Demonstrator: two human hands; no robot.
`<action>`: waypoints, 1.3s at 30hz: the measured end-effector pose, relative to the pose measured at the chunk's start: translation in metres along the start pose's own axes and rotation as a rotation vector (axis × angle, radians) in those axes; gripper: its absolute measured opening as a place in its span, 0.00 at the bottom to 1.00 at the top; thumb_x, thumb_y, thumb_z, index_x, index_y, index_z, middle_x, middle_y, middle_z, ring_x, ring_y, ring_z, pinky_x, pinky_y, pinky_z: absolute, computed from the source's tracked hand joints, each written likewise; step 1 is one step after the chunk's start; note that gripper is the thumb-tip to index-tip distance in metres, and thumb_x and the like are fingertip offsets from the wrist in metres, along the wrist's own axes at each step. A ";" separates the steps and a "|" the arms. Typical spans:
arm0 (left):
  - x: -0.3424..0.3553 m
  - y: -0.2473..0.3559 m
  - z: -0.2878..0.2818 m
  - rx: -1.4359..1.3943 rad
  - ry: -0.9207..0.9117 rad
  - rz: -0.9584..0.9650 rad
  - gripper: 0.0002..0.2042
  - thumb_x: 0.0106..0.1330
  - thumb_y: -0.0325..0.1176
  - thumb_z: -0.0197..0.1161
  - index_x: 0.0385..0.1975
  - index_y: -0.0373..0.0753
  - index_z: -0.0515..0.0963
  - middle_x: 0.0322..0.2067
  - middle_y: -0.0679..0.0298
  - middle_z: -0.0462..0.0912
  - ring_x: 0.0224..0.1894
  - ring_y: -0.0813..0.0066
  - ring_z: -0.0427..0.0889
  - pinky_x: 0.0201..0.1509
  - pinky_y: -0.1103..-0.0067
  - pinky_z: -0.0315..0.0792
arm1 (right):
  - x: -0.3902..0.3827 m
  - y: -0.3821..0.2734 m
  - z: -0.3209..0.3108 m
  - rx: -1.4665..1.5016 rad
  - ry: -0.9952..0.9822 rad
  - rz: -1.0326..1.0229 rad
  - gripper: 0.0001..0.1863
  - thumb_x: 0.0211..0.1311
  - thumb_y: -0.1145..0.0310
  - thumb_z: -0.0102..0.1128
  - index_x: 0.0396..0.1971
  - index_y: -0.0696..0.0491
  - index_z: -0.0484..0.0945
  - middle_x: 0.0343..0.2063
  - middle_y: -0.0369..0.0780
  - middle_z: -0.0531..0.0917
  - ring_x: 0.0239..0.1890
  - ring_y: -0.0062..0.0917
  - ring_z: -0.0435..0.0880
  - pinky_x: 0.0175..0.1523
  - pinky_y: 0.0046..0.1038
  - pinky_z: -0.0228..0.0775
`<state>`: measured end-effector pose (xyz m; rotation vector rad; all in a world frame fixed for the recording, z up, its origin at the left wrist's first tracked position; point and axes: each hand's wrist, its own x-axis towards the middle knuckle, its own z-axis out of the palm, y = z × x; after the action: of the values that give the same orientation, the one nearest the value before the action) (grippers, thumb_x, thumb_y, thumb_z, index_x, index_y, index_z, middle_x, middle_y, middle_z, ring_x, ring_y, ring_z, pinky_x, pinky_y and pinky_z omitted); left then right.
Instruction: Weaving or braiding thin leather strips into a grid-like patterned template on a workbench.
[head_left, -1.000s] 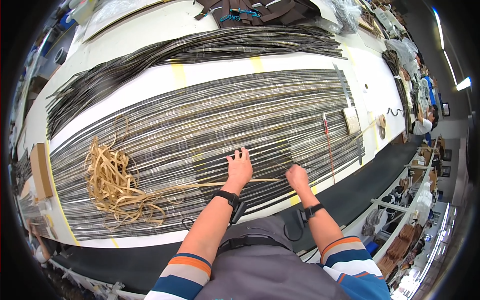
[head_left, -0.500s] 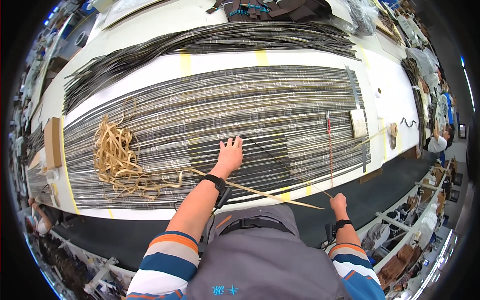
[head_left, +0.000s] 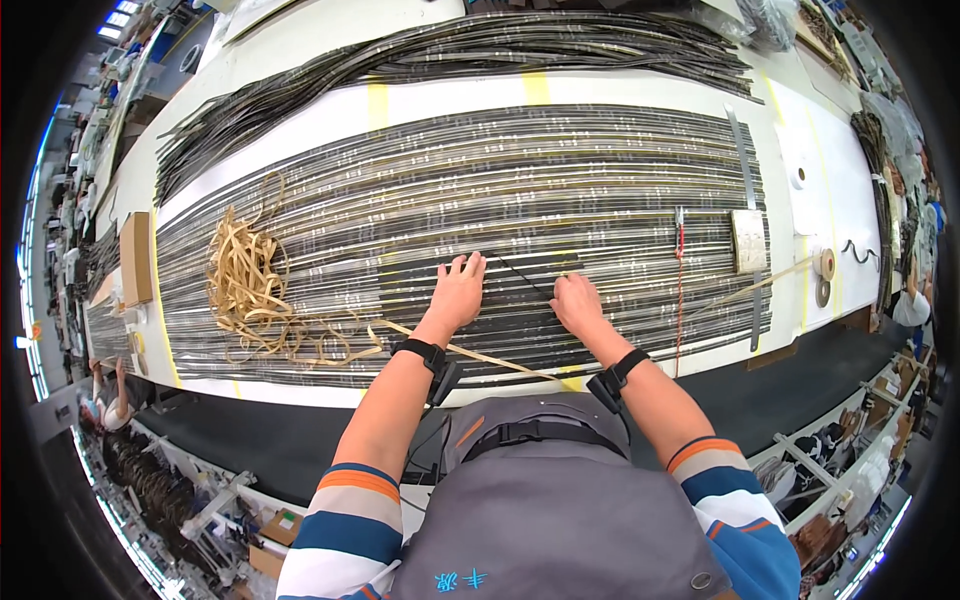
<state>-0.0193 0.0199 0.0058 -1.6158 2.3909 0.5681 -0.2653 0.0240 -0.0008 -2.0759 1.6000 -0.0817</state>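
Observation:
My left hand (head_left: 460, 292) lies palm down on the rows of long dark strips (head_left: 420, 180), fingers stretched out. A thin black strip (head_left: 522, 275) slants from near its fingertips to my right hand (head_left: 578, 303), whose fingers are pinched on its lower end. Beneath and between the hands is a darker patch (head_left: 480, 325) of the strips. One loose tan strip (head_left: 500, 363) runs below my left wrist toward the table's near edge. Farther left sits a tangled heap of curly tan strips (head_left: 245, 275), lying on the rows.
A bundle of dark strips (head_left: 430, 52) lies along the far side. On the right are a metal bar (head_left: 742, 150), a pale block (head_left: 747, 240), a red-handled tool (head_left: 680, 238) and a tape roll (head_left: 824, 264). A cardboard box (head_left: 136, 258) stands left. Other people are visible at both sides.
My right hand has come from beyond the near edge, up and left onto the rows, close to my left hand. The left hand stays spread in place. The view has shifted slightly.

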 end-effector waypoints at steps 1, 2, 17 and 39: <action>-0.002 -0.003 0.002 -0.006 -0.014 -0.007 0.31 0.53 0.25 0.58 0.60 0.33 0.60 0.61 0.56 0.60 0.61 0.55 0.61 0.59 0.55 0.61 | 0.007 -0.001 0.001 0.005 -0.016 -0.001 0.09 0.48 0.69 0.62 0.26 0.58 0.74 0.29 0.48 0.78 0.37 0.43 0.77 0.43 0.40 0.69; -0.003 -0.005 0.005 -0.017 0.011 -0.004 0.31 0.53 0.25 0.58 0.60 0.33 0.61 0.61 0.56 0.60 0.60 0.55 0.61 0.58 0.56 0.61 | 0.013 -0.001 -0.007 0.115 -0.177 0.021 0.08 0.48 0.70 0.61 0.25 0.58 0.74 0.27 0.48 0.79 0.35 0.43 0.78 0.41 0.40 0.70; -0.002 -0.001 -0.001 -0.103 0.048 -0.046 0.30 0.52 0.20 0.54 0.60 0.34 0.62 0.61 0.57 0.61 0.61 0.56 0.60 0.63 0.60 0.58 | 0.050 0.069 -0.073 0.515 -0.483 0.278 0.14 0.57 0.60 0.57 0.26 0.57 0.76 0.16 0.34 0.74 0.18 0.21 0.69 0.26 0.26 0.62; -0.004 -0.002 -0.003 -0.114 0.086 -0.032 0.30 0.52 0.19 0.52 0.60 0.33 0.62 0.60 0.57 0.62 0.61 0.55 0.61 0.63 0.62 0.58 | 0.069 0.074 -0.043 0.473 0.019 0.292 0.14 0.50 0.61 0.66 0.22 0.59 0.81 0.17 0.43 0.80 0.21 0.30 0.77 0.31 0.30 0.69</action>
<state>-0.0157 0.0215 0.0097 -1.7561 2.4284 0.6527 -0.3247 -0.0673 -0.0125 -1.4777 1.6827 -0.3422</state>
